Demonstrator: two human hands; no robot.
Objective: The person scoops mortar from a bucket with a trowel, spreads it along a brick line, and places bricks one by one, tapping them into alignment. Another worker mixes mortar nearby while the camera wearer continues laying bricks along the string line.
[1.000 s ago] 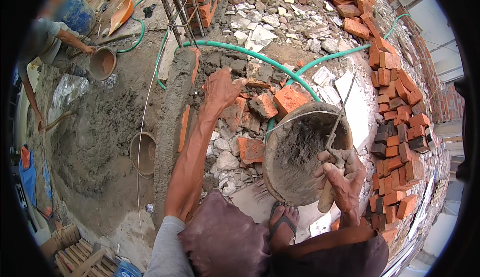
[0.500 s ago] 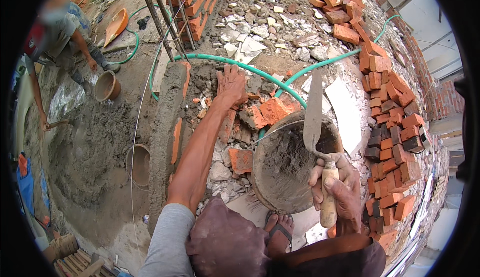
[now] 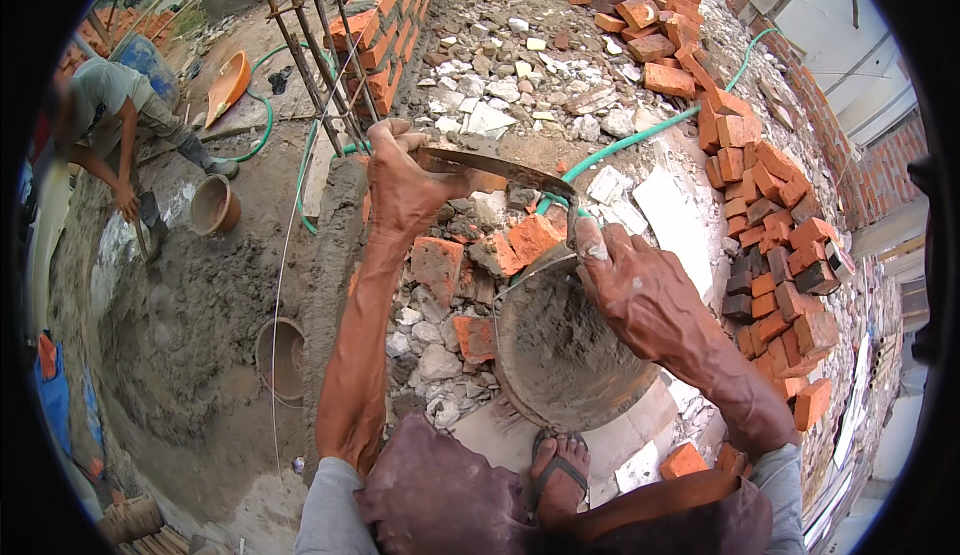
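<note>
My right hand (image 3: 640, 290) grips a trowel over the edge of a mortar bucket (image 3: 530, 380); its fingers cover the handle. The trowel's blade (image 3: 515, 167) points left, edge-on, with its tip close to my left hand (image 3: 405, 185). My left hand is closed with curled fingers at the end of a low mortared wall (image 3: 340, 200), beside the upright rebar (image 3: 310, 50). What it holds, if anything, is hidden. Grey mortar (image 3: 575, 325) lies in the bucket. A green hose (image 3: 640, 137) passes behind the blade and my hands.
Broken bricks (image 3: 435, 267) and rubble lie between wall and bucket. A brick pile (image 3: 775, 225) lines the right. At left, a co-worker (image 3: 110, 115) bends over wet mortar (image 3: 180, 325) with a long-handled tool, near two buckets (image 3: 215, 205). A thin string (image 3: 277, 325) runs along the wall.
The trowel has swung from upright to lying across, pointing left. My left hand has moved left from the wall's rubble and curled. The co-worker has bent lower, bringing the tool closer in.
</note>
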